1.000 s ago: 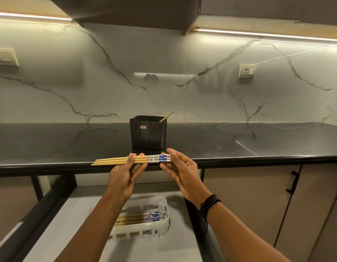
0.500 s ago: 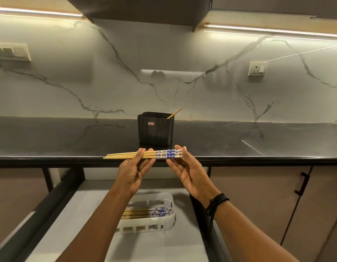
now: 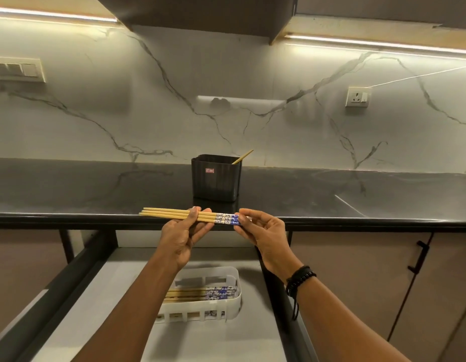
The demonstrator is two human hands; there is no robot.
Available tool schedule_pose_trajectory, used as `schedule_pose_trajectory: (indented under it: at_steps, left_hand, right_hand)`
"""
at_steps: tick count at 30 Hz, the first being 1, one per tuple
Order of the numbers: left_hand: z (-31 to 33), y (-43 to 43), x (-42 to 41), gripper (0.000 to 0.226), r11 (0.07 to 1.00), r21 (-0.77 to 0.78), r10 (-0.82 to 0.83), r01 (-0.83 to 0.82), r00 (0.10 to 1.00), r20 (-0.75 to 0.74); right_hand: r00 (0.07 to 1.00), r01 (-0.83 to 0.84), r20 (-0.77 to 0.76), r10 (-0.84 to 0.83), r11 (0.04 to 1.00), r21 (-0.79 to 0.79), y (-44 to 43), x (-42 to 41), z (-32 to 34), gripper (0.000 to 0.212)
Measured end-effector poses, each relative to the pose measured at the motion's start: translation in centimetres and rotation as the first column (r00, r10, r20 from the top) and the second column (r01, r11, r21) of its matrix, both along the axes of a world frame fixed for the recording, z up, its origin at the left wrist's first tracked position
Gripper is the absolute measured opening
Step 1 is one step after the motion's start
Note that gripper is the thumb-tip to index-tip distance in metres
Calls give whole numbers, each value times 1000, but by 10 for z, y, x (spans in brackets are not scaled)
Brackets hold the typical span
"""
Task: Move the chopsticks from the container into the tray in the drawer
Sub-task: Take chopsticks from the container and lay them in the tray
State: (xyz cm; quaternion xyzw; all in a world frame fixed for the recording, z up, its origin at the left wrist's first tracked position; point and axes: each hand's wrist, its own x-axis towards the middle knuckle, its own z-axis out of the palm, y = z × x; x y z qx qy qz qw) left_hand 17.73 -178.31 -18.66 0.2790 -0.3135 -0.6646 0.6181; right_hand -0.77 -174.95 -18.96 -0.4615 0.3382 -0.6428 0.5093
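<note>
A bundle of wooden chopsticks (image 3: 164, 214) with blue-and-white patterned ends lies level in front of the counter edge. My left hand (image 3: 183, 235) grips the bundle near its middle. My right hand (image 3: 263, 231) pinches its patterned end. Behind them a black container (image 3: 215, 182) stands on the dark countertop, with one chopstick tip (image 3: 243, 155) sticking out at its right rim. Below my hands, a white tray (image 3: 234, 296) sits in the open drawer (image 3: 96, 296) and holds several more chopsticks (image 3: 200, 293) laid flat.
The dark countertop (image 3: 70, 189) runs the full width, backed by a marble wall with a socket (image 3: 357, 96) and a switch plate (image 3: 17, 69). A cabinet door with a black handle (image 3: 417, 257) is at the right. The drawer's dark side rails flank the tray.
The camera view has shifted slightly, and my two hands keep the bundle level at the counter edge. My fingers have closed a little tighter on the chopsticks.
</note>
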Motion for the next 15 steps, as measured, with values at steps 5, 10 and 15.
schedule_pose_trajectory:
  at_steps: [5,10,15]
  left_hand:
    - [-1,0,1,28,1000,4,-27,27,999,31]
    - [-4,0,3,27,999,12,-32,32,998,59]
    - [-6,-3,5,26,998,42,-49,45,995,82]
  right_hand:
    - [999,36,-34,-34,997,65,1,-2,1,18]
    - [996,-33,-81,40,996,83,1,-4,-1,40]
    - [997,-12,-80,21,993,114,0,-3,-3,37]
